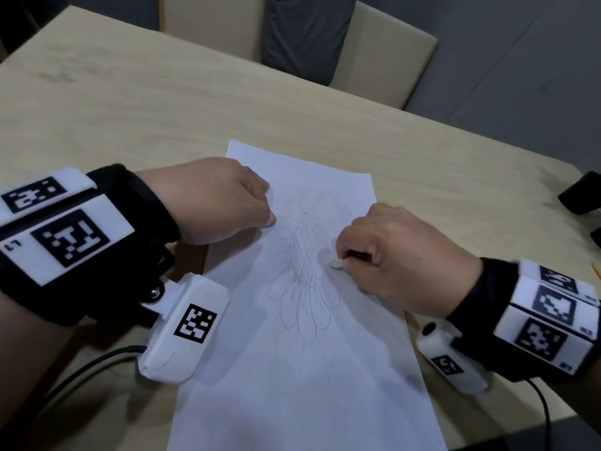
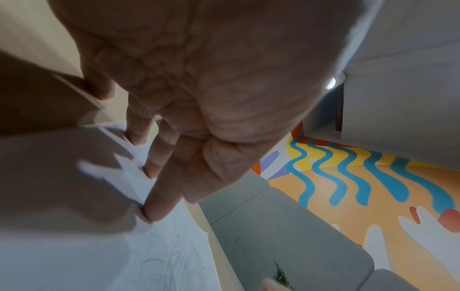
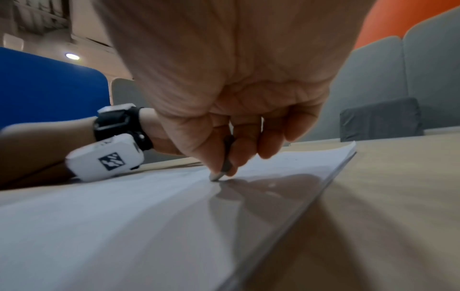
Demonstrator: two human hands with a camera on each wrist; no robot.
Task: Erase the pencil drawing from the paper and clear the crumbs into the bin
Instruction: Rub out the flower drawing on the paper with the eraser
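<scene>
A white sheet of paper (image 1: 309,369) lies on the wooden table (image 1: 146,109), bearing a pencil flower drawing (image 1: 305,275) with a hatched centre. My right hand (image 1: 390,255) pinches a small pale eraser (image 1: 336,264) and presses its tip on the paper just right of the hatched centre; in the right wrist view the eraser (image 3: 219,174) touches the paper (image 3: 124,226). My left hand (image 1: 224,200) holds the sheet's upper left down with straight fingertips (image 2: 151,210) on the paper (image 2: 99,256). Dark crumbs (image 1: 338,208) speckle the top of the drawing.
Beige chairs with a dark cushion (image 1: 302,37) stand behind the table. A black object (image 1: 579,193) sits at the table's right edge, and a pencil tip (image 1: 596,270) shows near it. Cables trail from both wrist cameras. No bin is in view.
</scene>
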